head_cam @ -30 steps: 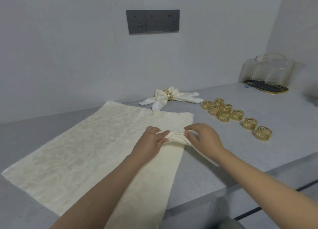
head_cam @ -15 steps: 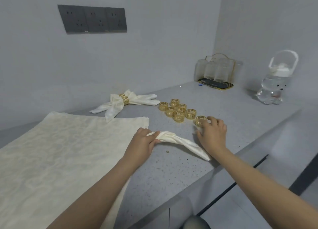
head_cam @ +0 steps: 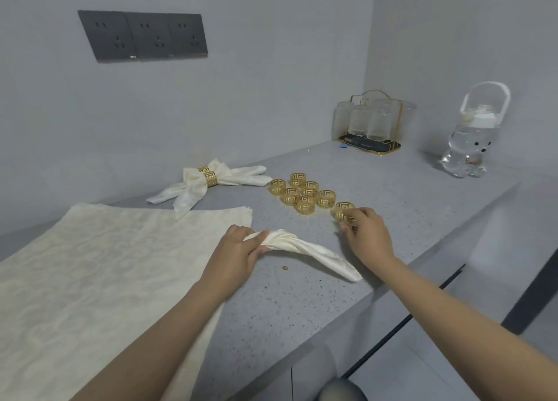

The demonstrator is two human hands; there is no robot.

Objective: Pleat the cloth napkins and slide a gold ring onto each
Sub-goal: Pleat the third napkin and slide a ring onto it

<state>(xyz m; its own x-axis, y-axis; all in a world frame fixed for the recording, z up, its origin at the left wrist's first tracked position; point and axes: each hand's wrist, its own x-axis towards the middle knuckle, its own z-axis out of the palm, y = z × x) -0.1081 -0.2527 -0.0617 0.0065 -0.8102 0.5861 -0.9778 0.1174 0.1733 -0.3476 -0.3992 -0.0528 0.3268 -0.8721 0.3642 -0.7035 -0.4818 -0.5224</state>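
Grey counter (head_cam: 392, 189) bearing a flat napkin stack (head_cam: 90, 280), pleated napkin (head_cam: 302, 246) pinched in left hand (head_cam: 238, 256), right hand (head_cam: 367, 236) fingers closing on a gold ring (head_cam: 343, 211); pleats likely to spring loose under one-handed pinch.

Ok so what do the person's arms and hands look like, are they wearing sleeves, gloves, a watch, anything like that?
Both arms are bare along their whole visible length: no sleeves come into the frame. The left hand and the right hand have no gloves, and no watch, bracelet or finger ring shows on either wrist or hand. No markings are visible on the arms. Whether a short sleeve sits higher up, out of frame, cannot be told.
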